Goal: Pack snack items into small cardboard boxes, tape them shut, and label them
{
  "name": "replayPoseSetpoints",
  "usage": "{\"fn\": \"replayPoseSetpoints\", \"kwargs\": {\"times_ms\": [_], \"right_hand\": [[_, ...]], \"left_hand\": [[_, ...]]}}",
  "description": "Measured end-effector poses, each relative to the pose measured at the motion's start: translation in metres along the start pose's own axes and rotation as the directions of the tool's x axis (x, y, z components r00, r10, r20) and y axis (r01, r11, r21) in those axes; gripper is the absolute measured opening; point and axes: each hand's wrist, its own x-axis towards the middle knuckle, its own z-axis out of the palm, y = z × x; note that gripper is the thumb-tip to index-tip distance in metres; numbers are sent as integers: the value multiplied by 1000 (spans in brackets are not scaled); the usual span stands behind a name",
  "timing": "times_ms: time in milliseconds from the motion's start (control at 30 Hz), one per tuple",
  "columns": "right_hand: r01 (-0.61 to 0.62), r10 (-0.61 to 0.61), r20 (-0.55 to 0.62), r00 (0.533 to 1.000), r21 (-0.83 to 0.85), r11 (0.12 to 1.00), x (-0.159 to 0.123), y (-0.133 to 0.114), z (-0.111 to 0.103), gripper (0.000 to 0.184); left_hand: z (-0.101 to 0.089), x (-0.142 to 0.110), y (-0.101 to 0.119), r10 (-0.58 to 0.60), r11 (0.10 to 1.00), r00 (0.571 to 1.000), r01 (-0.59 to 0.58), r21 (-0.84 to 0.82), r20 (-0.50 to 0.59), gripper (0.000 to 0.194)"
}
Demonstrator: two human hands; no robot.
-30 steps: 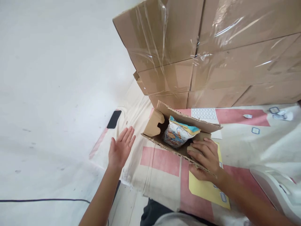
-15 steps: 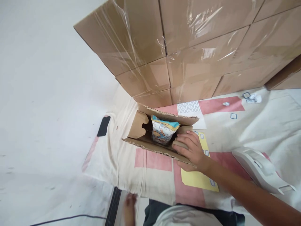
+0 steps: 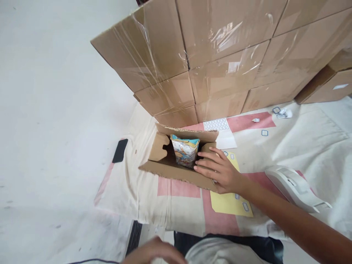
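Note:
An open cardboard box [image 3: 176,172] stands on the cloth with its top flaps up. Inside it, a white, blue and yellow printed packet [image 3: 184,152] is upright. My right hand [image 3: 217,170] lies over the right end of the box, fingers outstretched and apart, their tips close to the packet; whether they touch it I cannot tell. The thumb is hidden. At the bottom edge, in front of my body, my left hand [image 3: 156,251] is partly cut off and its fingers are not clear.
Behind stands a wall of taped cartons [image 3: 220,80]. A dark phone [image 3: 120,150] is at the left table edge. A white tape dispenser [image 3: 295,189], a yellow label sheet [image 3: 228,205] and a white label sheet [image 3: 228,141] lie rightward. Another carton [image 3: 330,86] stands far right.
My right hand's fingers have straightened and spread from their curl around the box's right flap. My left hand has come in closer at the bottom. The view has shifted slightly.

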Motion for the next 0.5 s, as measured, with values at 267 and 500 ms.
{"fn": "replayPoseSetpoints", "kwargs": {"times_ms": [267, 500], "right_hand": [[-56, 53, 18, 998, 296, 954, 18, 1, -48, 32], [-492, 444, 501, 743, -42, 870, 88, -9, -59, 26]], "left_hand": [[-134, 75, 127, 827, 538, 402, -358, 764, -393, 15], [-138, 139, 128, 725, 450, 671, -294, 843, -154, 56]]}}
